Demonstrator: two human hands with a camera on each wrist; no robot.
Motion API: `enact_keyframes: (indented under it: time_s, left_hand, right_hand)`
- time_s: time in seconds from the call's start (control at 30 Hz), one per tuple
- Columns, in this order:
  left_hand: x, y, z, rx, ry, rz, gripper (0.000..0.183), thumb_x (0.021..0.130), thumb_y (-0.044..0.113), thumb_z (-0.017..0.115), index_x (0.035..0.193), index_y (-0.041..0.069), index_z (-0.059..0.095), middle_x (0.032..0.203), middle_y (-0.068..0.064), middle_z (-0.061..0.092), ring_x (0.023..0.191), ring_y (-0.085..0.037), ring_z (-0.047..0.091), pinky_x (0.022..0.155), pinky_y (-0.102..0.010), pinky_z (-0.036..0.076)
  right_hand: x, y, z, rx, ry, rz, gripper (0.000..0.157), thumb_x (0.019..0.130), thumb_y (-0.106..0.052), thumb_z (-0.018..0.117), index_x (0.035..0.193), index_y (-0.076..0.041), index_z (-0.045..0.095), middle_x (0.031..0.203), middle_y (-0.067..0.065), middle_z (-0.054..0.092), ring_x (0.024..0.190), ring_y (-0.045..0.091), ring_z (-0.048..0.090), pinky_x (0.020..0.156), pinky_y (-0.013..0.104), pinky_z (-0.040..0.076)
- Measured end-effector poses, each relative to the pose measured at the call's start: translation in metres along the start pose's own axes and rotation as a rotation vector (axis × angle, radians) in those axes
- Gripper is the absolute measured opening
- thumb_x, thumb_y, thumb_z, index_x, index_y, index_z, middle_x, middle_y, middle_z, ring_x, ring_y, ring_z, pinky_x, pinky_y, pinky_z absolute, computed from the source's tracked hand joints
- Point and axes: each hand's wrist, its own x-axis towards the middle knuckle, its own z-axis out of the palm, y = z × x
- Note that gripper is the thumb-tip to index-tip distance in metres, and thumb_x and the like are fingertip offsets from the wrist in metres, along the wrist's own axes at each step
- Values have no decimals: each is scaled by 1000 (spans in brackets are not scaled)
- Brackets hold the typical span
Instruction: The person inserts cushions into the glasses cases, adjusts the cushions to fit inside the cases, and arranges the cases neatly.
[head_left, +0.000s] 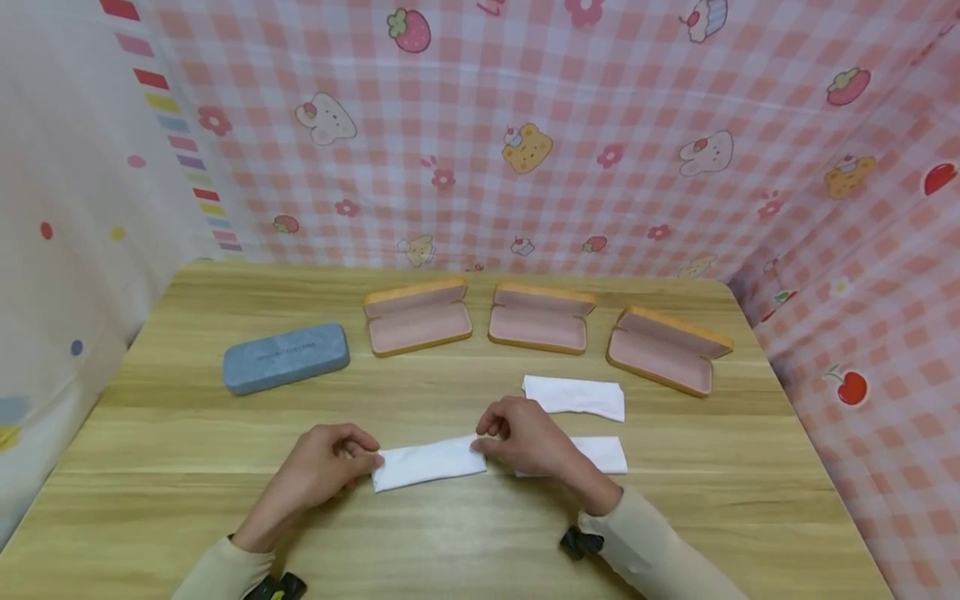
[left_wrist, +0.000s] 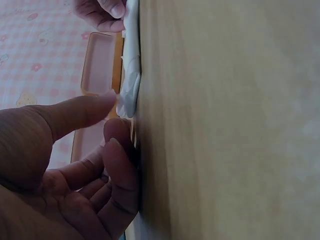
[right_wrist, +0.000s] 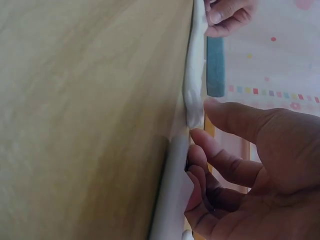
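A folded white cloth strip [head_left: 429, 463] lies flat on the table between the two hands. At its left end is my left hand [head_left: 313, 467], the thumb touching the cloth. My right hand [head_left: 531, 440] is at the other end, its thumb likewise on the cloth. Both wrist views show thumb and index finger apart around the cloth's ends, the other fingers loosely bent. Partly behind the right hand lie two more folded white cloths, one farther back [head_left: 581, 397] and one nearer [head_left: 606, 455].
A closed blue glasses case [head_left: 287, 359] sits at the left. Three open orange glasses cases with pink lining stand along the back: left [head_left: 420, 323], middle [head_left: 538, 323] and right [head_left: 662, 358]. A pink checked curtain [head_left: 480, 142] hangs behind the wooden table [head_left: 450, 550].
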Motion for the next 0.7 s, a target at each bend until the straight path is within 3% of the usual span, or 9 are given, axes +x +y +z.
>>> enact_keyframes:
  time_s: [0.23, 0.47, 0.7]
  left_hand:
    - [3, 1, 1, 60, 5, -12, 9, 87, 12, 79, 91, 7, 72, 68, 0, 60, 52, -13, 54, 49, -25, 46]
    - [1, 6, 0, 136, -25, 0, 9, 87, 11, 79, 82, 8, 72, 65, -1, 59, 53, -12, 54, 50, -25, 44]
    - [1, 9, 1, 205, -27, 4, 12, 89, 10, 76, 78, 10, 74, 65, 0, 61, 58, -13, 54, 53, -26, 43]
  right_hand:
    - [1, -1, 5, -52, 55, -9, 15, 82, -17, 87, 81, -15, 72, 77, -4, 62, 73, 8, 53, 69, 21, 44]
    - [3, -4, 6, -61, 72, 41, 20, 81, -17, 88, 69, -17, 72, 70, -7, 61, 68, 6, 52, 64, 21, 44]
    - [6, -7, 6, -130, 47, 12, 20, 82, -16, 86, 66, -16, 73, 66, -8, 65, 67, 6, 54, 73, 26, 48]
